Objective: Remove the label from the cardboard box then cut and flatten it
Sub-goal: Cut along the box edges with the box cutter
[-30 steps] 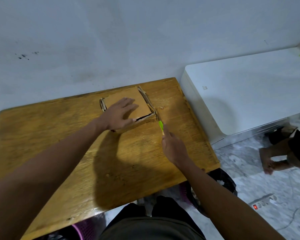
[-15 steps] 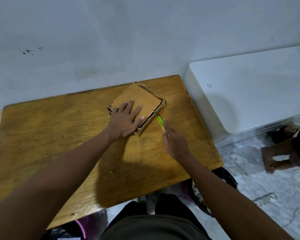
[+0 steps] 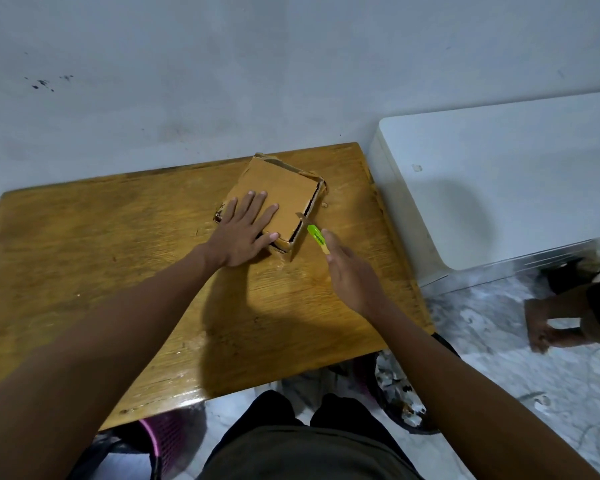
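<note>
Cardboard, a flat brown box [image 3: 278,199], lies at the far edge of my wooden counter [image 3: 118,258]. My left hand [image 3: 243,233] presses it flat-fingered; my right hand [image 3: 352,275] grips a green utility knife [image 3: 315,235] at its right edge. I should cut away from those fingers.

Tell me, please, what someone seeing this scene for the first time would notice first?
Most striking is the flat brown cardboard box at the far side of the worn wooden table, pinned under the left hand with its fingers spread. Beside it, the right hand grips a bright green utility knife, the blade at the box's right edge. A large white cabinet stands to the right of the table.
</note>
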